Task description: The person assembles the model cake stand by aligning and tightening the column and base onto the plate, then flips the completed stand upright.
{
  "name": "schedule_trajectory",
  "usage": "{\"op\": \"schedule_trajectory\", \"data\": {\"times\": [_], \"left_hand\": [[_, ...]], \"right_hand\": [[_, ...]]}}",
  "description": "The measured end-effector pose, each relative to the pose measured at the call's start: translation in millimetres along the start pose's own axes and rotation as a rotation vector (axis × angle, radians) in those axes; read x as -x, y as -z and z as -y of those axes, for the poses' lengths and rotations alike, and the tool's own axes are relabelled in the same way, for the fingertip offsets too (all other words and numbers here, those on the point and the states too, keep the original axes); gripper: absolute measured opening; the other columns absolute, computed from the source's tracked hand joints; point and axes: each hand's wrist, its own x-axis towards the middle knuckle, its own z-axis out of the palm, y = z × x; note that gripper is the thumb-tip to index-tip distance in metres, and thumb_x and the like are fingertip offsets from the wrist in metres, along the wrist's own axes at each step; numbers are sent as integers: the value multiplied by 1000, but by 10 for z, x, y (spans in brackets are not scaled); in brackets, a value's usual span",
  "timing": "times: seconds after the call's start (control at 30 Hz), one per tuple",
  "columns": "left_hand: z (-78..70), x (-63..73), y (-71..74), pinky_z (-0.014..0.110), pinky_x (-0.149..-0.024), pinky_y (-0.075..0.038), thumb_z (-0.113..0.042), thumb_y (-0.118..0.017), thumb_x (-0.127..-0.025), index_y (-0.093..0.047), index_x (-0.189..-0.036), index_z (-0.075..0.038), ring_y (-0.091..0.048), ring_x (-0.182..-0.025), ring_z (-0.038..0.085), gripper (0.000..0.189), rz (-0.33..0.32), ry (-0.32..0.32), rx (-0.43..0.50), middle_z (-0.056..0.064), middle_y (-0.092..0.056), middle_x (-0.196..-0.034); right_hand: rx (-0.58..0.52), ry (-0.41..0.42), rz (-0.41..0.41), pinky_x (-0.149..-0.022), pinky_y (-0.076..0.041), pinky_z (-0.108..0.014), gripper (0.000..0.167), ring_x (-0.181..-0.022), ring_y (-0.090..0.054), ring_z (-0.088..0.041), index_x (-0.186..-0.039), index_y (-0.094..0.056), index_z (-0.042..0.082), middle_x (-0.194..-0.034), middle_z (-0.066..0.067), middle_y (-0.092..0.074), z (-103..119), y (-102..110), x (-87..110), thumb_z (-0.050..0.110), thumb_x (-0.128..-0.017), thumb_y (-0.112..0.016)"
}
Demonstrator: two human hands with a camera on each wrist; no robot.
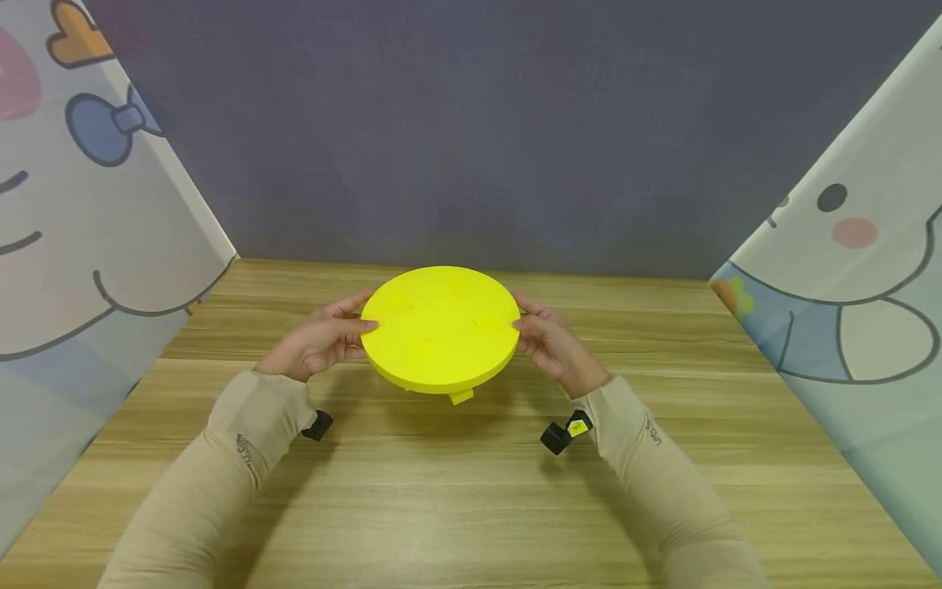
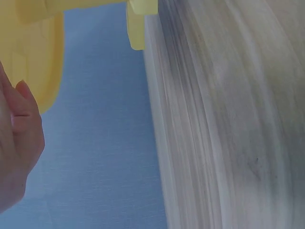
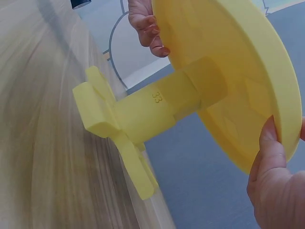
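A yellow toy table with a round top, a central post and splayed feet is held between both hands. My left hand grips the left rim, thumb on top and fingers below. On the opposite rim, my right hand pinches the edge the same way. The right wrist view shows the underside, with the post marked "33" and the feet close over the wooden surface. In the left wrist view, part of the left hand shows beside the yellow underside.
The wooden tabletop spreads beneath the hands. A dark grey panel stands behind it, with cartoon-printed sheets on both sides. Black wrist devices hang below both beige sleeves.
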Motion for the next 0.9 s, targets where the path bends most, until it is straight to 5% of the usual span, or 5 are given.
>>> {"op": "schedule_trajectory", "data": {"times": [0.9], "left_hand": [[92,-46,72,30,-70,-57,5,-45,-97,0,-154,-10,-68,-71,12,74,-22,-5,-123,2,-62,-97]], "right_hand": [[78,-18,-46,-67,-56,-22,63,-83,-67,-14,-150,-16,-4,-107,-6,-65,-110,68,-9,-18,-90,-32]]}}
